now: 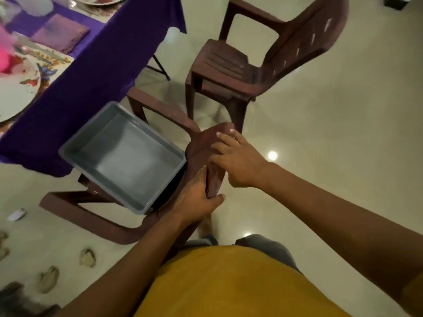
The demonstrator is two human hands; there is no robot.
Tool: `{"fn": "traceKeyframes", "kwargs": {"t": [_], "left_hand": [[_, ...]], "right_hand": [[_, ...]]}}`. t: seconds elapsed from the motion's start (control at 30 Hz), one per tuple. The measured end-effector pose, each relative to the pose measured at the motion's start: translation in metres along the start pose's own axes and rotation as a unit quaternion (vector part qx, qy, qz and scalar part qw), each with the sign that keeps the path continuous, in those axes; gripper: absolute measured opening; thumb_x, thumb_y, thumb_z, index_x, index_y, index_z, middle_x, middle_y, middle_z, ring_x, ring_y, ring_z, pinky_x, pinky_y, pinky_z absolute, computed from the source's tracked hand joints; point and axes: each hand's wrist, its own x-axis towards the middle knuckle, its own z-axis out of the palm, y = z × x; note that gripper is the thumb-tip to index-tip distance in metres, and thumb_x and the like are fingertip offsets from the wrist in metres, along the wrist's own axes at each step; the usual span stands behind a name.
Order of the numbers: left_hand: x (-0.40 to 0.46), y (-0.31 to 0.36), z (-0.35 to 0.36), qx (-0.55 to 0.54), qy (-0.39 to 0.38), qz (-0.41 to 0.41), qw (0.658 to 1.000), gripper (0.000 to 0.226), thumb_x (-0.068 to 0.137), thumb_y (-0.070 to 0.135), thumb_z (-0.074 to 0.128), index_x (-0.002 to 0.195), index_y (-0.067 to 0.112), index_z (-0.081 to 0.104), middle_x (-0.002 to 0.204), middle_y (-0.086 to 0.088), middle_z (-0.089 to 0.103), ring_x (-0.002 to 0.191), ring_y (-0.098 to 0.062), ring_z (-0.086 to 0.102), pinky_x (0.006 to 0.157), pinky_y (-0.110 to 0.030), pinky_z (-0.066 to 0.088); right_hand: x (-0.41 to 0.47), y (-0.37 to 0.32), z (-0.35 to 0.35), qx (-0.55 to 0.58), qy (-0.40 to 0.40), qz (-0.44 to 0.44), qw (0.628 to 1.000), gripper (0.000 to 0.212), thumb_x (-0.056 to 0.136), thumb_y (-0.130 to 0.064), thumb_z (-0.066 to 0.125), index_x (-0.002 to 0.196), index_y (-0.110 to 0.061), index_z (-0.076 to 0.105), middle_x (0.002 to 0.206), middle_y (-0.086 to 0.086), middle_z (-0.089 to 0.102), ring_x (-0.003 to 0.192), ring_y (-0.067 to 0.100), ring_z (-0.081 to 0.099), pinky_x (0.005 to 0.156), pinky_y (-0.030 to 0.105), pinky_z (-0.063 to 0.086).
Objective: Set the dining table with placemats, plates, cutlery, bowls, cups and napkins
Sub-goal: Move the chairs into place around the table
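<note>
1. My left hand [196,197] grips the top edge of the near brown chair's backrest [210,154], fingers curled round it; my right hand [238,161] rests on the same edge with its fingers straight.
2. A grey tray [123,156] sits on that chair's seat, one corner overhanging.
3. A second brown chair [251,65] stands well apart, with open tiled floor [343,133] to the right.
4. The purple-clothed table [96,72] is cut off at the upper left; a plate [16,88], placemat [57,62] and napkin [61,33] lie on it, blurred.
</note>
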Motion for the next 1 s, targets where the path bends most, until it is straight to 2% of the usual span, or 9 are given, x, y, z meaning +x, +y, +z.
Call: {"fn": "traceKeyframes", "kwargs": {"t": [0.13, 0.23, 0.3, 0.4, 0.53, 0.63, 0.73, 0.93, 1.0], "left_hand": [[0.002, 0.005, -0.012, 0.021, -0.015, -0.019, 0.999, 0.099, 0.080, 0.051, 0.077, 0.161, 0.028, 0.024, 0.149, 0.001, 0.052, 0.128, -0.014, 0.055, 0.103, -0.036, 0.051], [-0.003, 0.004, -0.011, 0.032, -0.005, -0.055, 0.998, 0.103, 0.073, 0.054, 0.078, 0.161, 0.030, 0.029, 0.143, 0.001, 0.059, 0.117, -0.014, 0.061, 0.097, -0.038, 0.056], [-0.011, 0.010, -0.005, 0.055, 0.038, -0.086, 0.994, 0.092, 0.075, 0.050, 0.076, 0.156, 0.031, 0.038, 0.133, 0.003, 0.065, 0.106, -0.014, 0.065, 0.089, -0.040, 0.058], [-0.025, 0.021, 0.012, 0.129, 0.120, -0.144, 0.974, 0.079, 0.077, 0.050, 0.066, 0.152, 0.037, 0.045, 0.130, 0.004, 0.068, 0.106, -0.017, 0.067, 0.086, -0.039, 0.058], [-0.039, 0.026, 0.048, 0.165, 0.259, -0.226, 0.925, 0.048, 0.075, 0.040, 0.056, 0.121, 0.035, 0.069, 0.107, 0.006, 0.075, 0.095, -0.019, 0.071, 0.077, -0.033, 0.058], [-0.051, 0.016, 0.067, 0.217, 0.339, -0.299, 0.865, 0.029, 0.071, 0.023, 0.059, 0.094, 0.031, 0.074, 0.089, 0.008, 0.073, 0.083, -0.019, 0.070, 0.070, -0.032, 0.054], [-0.055, 0.012, 0.072, 0.265, 0.356, -0.325, 0.835, 0.027, 0.071, 0.021, 0.061, 0.090, 0.033, 0.077, 0.085, 0.011, 0.074, 0.083, -0.016, 0.068, 0.082, -0.034, 0.050], [-0.051, 0.020, 0.071, 0.281, 0.371, -0.305, 0.831, 0.033, 0.080, 0.033, 0.051, 0.097, 0.033, 0.080, 0.078, 0.007, 0.074, 0.069, -0.021, 0.069, 0.062, -0.032, 0.056], [-0.051, 0.024, 0.070, 0.283, 0.375, -0.298, 0.831, 0.027, 0.078, 0.030, 0.060, 0.095, 0.032, 0.081, 0.076, 0.007, 0.074, 0.068, -0.021, 0.069, 0.060, -0.028, 0.055]], "right_hand": [[0.028, 0.015, 0.003, -0.042, -0.045, -0.086, 0.994, 0.051, 0.087, -0.037, 0.067, 0.137, -0.035, 0.059, 0.146, 0.000, 0.055, 0.147, 0.026, 0.038, 0.126, 0.057, 0.005], [0.048, 0.025, 0.009, -0.060, -0.051, -0.156, 0.985, 0.038, 0.085, -0.042, 0.064, 0.122, -0.037, 0.065, 0.126, -0.008, 0.065, 0.130, 0.021, 0.054, 0.123, 0.050, 0.019], [0.060, 0.031, 0.010, -0.079, -0.058, -0.201, 0.975, 0.035, 0.084, -0.045, 0.062, 0.117, -0.036, 0.067, 0.120, -0.008, 0.068, 0.120, 0.020, 0.060, 0.115, 0.046, 0.033], [0.069, 0.039, 0.012, -0.082, -0.046, -0.258, 0.961, 0.030, 0.083, -0.039, 0.063, 0.112, -0.033, 0.068, 0.111, -0.004, 0.069, 0.104, 0.021, 0.066, 0.096, 0.039, 0.049], [0.072, 0.057, 0.012, -0.060, 0.005, -0.323, 0.944, 0.024, 0.081, -0.021, 0.065, 0.104, -0.026, 0.069, 0.102, 0.000, 0.070, 0.095, 0.023, 0.067, 0.076, 0.032, 0.047], [0.071, 0.063, 0.017, -0.048, 0.032, -0.336, 0.940, 0.022, 0.075, -0.016, 0.063, 0.094, -0.025, 0.070, 0.091, -0.001, 0.071, 0.084, 0.024, 0.069, 0.069, 0.031, 0.049], [0.072, 0.063, 0.020, -0.051, 0.025, -0.329, 0.943, 0.019, 0.072, -0.016, 0.062, 0.087, -0.027, 0.066, 0.088, -0.004, 0.070, 0.081, 0.023, 0.069, 0.071, 0.034, 0.056], [0.072, 0.067, 0.022, -0.052, 0.033, -0.339, 0.939, 0.019, 0.076, -0.015, 0.063, 0.092, -0.026, 0.067, 0.087, -0.002, 0.071, 0.080, 0.025, 0.070, 0.070, 0.037, 0.059], [0.072, 0.068, 0.022, -0.050, 0.038, -0.338, 0.939, 0.021, 0.079, -0.015, 0.062, 0.095, -0.027, 0.068, 0.089, -0.002, 0.071, 0.082, 0.024, 0.071, 0.071, 0.036, 0.059]]}}
